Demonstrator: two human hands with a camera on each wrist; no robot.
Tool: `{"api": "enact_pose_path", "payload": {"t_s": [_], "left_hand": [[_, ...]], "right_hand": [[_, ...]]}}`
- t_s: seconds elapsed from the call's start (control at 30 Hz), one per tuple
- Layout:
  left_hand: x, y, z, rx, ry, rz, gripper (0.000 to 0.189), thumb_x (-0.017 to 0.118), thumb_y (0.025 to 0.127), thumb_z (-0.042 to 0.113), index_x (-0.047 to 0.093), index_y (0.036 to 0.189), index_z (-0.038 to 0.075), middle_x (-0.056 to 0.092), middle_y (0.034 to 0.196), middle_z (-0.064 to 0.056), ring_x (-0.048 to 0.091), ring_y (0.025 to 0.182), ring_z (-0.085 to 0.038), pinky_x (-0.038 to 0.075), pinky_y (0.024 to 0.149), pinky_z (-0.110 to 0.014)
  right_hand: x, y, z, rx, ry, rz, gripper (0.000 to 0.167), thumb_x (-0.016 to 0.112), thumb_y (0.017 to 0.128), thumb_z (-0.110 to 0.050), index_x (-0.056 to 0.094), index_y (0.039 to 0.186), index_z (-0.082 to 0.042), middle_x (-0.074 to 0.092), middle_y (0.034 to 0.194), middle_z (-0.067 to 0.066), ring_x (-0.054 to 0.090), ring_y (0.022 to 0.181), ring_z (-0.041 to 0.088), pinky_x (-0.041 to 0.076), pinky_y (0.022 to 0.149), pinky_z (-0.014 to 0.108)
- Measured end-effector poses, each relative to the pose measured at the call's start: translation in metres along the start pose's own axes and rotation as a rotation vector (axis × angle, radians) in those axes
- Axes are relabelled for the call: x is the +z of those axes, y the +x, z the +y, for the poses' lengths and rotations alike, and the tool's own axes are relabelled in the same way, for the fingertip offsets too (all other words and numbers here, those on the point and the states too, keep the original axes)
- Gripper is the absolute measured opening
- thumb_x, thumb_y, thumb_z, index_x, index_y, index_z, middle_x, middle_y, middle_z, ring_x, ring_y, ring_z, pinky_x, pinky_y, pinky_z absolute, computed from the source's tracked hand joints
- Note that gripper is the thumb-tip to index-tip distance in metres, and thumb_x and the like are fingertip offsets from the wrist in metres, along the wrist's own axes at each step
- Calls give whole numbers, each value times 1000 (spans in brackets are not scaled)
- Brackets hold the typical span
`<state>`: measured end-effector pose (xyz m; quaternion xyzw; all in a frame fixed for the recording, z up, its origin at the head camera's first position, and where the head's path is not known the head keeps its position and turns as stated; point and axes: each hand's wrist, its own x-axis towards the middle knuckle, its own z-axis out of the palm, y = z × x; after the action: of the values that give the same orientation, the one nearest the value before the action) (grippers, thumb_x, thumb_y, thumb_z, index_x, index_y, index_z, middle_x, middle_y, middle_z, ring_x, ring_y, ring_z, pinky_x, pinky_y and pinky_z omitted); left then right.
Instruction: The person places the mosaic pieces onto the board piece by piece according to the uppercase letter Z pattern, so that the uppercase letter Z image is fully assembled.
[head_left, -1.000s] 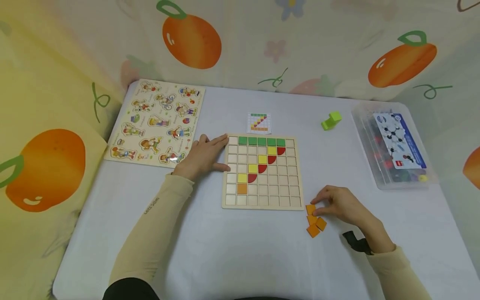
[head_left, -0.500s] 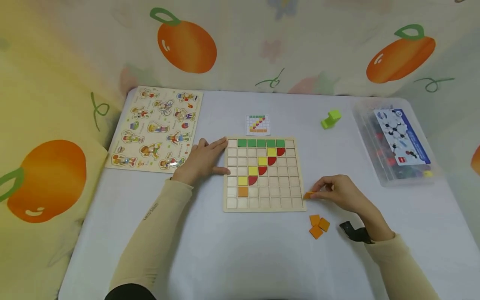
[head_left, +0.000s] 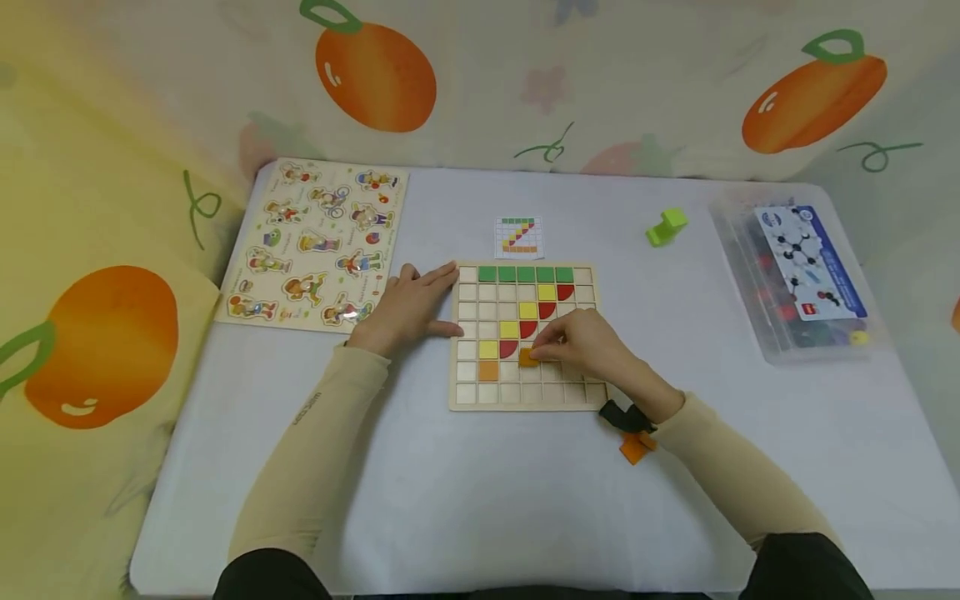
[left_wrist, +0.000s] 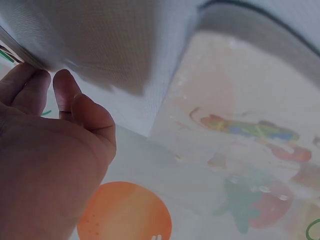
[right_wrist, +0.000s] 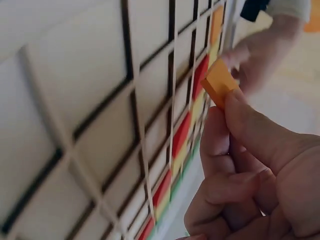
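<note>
A wooden grid board [head_left: 453, 400] lies mid-table. Set in it are a top row of green squares [head_left: 526, 274], a diagonal of yellow squares [head_left: 508, 331] with red quarter-round pieces [head_left: 547, 310] beside them, and one orange square [head_left: 488, 371] at lower left. Over the board's lower middle, my right hand [head_left: 581, 343] pinches an orange square tile [right_wrist: 220, 82] between thumb and fingers; in the right wrist view the tile is tilted. My left hand [head_left: 408, 308] rests at the board's left edge, fingers extended and thumb spread, touching the rim.
Loose orange tiles [head_left: 634, 447] lie off the board's lower right corner, partly hidden by the right wrist strap. A small pattern card [head_left: 519, 238] sits behind the board. Around it are a picture puzzle [head_left: 315, 267], a green block piece [head_left: 666, 227] and a clear plastic case [head_left: 795, 275].
My right hand has picked one orange tile from the loose group and carried it leftward over the board. My left hand stays at the board's left edge.
</note>
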<state>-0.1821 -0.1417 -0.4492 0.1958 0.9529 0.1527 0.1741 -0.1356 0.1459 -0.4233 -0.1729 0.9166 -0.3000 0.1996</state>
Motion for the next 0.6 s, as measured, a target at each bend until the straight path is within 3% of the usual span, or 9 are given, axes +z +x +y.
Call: {"api": "enact_pose_path", "payload": {"t_s": [0.17,0.33,0.6], "left_hand": [[-1,2,2,-8,4,-12,103,78,83,54,29,164,15,25,174,2,36,100,-26,29,83,-36],[-2,1,3,-9,-7,-14,102,78,83,53,29,164,15,24,174,2,35,101,-26,29,83,-36],[-2,0,2,-9,-17,-15,102,78,83,54,29,164,15,24,174,3,36,102,-27,31,86,-38]], "right_hand": [[11,7,-8,16,-24,-52,17,82,89,-25,84,94,-9,82,88,4,64,85,17,45,70,24],[17,10,-15,4,-75,-74,18,81,89,-28,84,93,-11,82,87,2,65,82,15,45,69,24],[27,11,-18,-66,-197,13,15,86,83,-30,86,85,-15,79,83,-2,66,81,15,47,68,26]]}}
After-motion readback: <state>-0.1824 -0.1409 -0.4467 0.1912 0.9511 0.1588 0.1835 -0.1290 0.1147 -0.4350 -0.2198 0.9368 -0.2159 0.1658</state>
